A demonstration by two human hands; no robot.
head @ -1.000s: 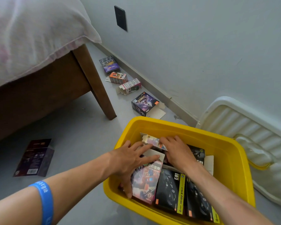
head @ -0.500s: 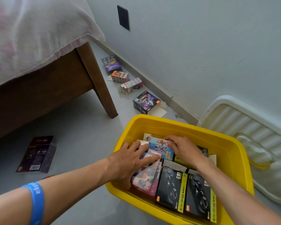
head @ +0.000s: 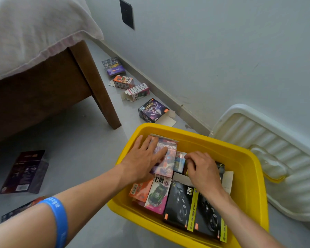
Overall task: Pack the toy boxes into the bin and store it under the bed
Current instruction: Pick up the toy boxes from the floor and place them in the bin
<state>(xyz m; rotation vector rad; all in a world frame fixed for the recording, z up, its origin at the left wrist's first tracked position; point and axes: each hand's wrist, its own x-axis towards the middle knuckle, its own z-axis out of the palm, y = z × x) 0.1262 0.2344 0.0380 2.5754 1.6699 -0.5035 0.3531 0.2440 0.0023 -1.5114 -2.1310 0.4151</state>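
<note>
mid-packing: left hand [head: 143, 158] lies flat on a toy box [head: 166, 158] in the yellow bin [head: 247, 176]; right hand [head: 202, 169] curls beside it, grip unclear. next, the boxes beyond their fingertips [head: 153, 110].

You have one view only, from the camera on your head. It looks forward and down, close over the yellow bin [head: 247, 169] near you, with the bed [head: 43, 83] far left and the wall [head: 222, 51] far right.
</note>
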